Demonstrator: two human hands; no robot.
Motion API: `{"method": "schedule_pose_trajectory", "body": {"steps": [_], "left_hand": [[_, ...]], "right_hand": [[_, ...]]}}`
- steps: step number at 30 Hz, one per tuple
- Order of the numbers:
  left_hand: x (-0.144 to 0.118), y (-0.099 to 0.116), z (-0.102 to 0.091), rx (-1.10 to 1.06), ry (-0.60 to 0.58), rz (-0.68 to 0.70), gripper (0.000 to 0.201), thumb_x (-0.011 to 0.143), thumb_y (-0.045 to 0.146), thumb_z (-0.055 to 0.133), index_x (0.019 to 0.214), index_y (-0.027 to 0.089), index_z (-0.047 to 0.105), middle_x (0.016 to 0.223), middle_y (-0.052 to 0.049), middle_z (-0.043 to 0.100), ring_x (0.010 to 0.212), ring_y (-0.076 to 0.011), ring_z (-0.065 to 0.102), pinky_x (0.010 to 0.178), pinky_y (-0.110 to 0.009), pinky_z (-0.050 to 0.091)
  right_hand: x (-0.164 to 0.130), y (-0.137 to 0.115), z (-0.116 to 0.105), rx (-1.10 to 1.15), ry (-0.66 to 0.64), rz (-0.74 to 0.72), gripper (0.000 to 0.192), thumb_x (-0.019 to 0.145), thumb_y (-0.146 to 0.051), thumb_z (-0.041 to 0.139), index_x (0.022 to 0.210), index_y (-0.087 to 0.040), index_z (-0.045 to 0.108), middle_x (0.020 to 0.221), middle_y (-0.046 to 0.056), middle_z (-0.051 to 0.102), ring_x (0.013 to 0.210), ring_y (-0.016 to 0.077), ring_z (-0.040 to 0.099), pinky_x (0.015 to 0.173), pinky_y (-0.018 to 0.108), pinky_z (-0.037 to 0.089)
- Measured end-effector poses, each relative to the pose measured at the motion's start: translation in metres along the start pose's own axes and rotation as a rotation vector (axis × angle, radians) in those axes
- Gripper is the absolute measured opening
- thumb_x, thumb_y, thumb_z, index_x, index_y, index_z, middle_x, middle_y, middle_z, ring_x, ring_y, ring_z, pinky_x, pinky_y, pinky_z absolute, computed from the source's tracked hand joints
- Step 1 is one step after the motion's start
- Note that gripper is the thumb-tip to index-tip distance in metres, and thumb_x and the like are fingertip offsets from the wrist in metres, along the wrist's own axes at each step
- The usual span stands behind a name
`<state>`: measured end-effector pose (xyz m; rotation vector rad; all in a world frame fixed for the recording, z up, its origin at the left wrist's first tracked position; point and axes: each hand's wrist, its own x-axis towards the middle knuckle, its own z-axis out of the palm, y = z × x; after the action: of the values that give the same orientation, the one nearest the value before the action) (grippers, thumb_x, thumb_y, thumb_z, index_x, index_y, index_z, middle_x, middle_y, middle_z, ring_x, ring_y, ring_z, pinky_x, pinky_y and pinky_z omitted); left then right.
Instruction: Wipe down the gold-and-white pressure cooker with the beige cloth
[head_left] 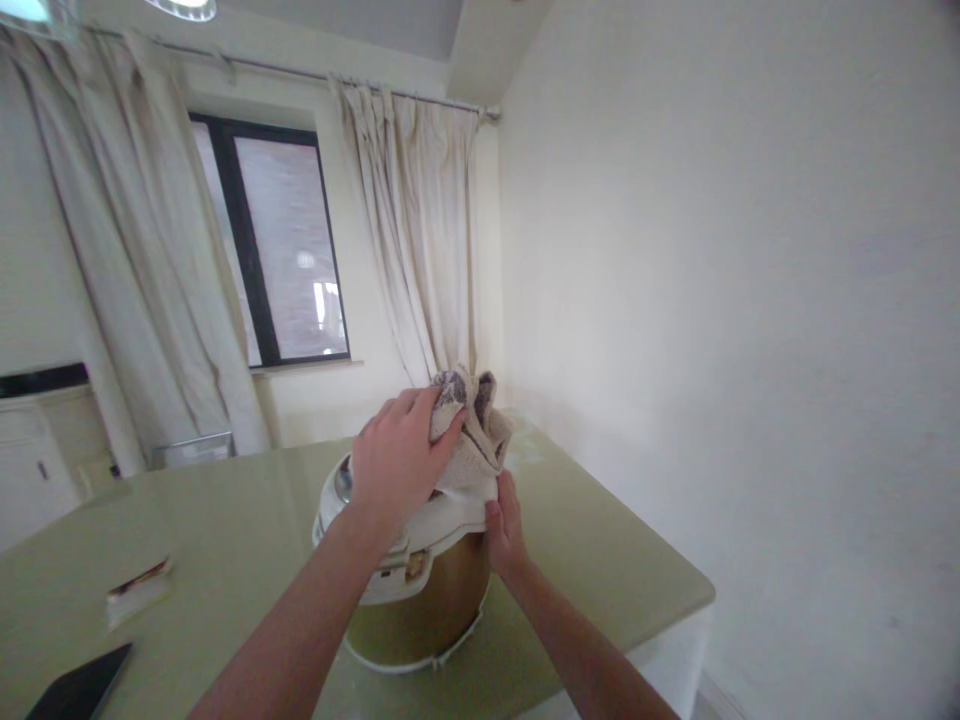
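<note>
my left hand (397, 455) lies flat over the top of the cooker (409, 590), fingers spread and curled onto a cloth (472, 430), pinning it against the lid (442, 520). the cloth is beige with grey patches, bunched up, its folds standing above my knuckles at the far right edge of the lid. my right hand (504, 530) sits lower, at the cooker's right side, thumb pressed on the lid's rim and the other fingers hidden behind the body; i cannot tell whether it also pinches the cloth's lower edge, though the two touch there. the hands are close together, one above the other, both on the cooker.

the cooker has a white lid and a gold body with a white base ring, and stands on the tabletop (247, 520) near my edge, toward its right end. the tabletop is pale green and glossy. well to the left lies a small flat white packet (137, 590), blurred, and at the lower left corner a dark flat slab (79, 688), partly cut off. behind the tabletop is a dark-framed window (274, 250) between cream curtains (420, 240), with a bare white wall (720, 300) on the right.
</note>
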<state>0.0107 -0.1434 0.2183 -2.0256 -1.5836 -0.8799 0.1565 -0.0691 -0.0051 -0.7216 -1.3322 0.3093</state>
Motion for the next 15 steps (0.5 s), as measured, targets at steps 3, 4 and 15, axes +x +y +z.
{"method": "schedule_pose_trajectory", "body": {"steps": [3, 4, 15], "left_hand": [[0.030, 0.010, 0.021, 0.014, -0.246, 0.080, 0.069, 0.101, 0.070, 0.029, 0.111, 0.021, 0.076, 0.108, -0.017, 0.079, 0.102, -0.0362, 0.074, 0.088, -0.047, 0.054], [0.037, 0.014, 0.030, 0.021, -0.358, 0.104, 0.071, 0.099, 0.072, 0.030, 0.107, 0.020, 0.077, 0.106, -0.018, 0.079, 0.101, -0.0368, 0.075, 0.087, -0.047, 0.054], [0.066, 0.016, 0.058, -0.068, -0.631, 0.152, 0.080, 0.085, 0.083, 0.042, 0.121, 0.019, 0.075, 0.124, -0.021, 0.076, 0.114, -0.0430, 0.072, 0.091, -0.053, 0.053]], "right_hand": [[-0.007, 0.011, -0.002, 0.005, -0.033, 0.040, 0.061, 0.101, -0.069, 0.046, 0.141, -0.027, 0.066, 0.137, 0.014, 0.067, 0.141, 0.0353, 0.054, 0.122, 0.060, 0.038], [-0.009, 0.015, -0.002, 0.015, -0.037, 0.055, 0.061, 0.101, -0.069, 0.046, 0.139, -0.027, 0.067, 0.133, 0.015, 0.069, 0.140, 0.0356, 0.055, 0.121, 0.060, 0.039], [-0.025, 0.030, 0.009, 0.036, 0.099, 0.171, 0.076, 0.095, -0.078, 0.048, 0.144, -0.022, 0.064, 0.134, 0.018, 0.070, 0.142, 0.0373, 0.054, 0.117, 0.059, 0.045]]}}
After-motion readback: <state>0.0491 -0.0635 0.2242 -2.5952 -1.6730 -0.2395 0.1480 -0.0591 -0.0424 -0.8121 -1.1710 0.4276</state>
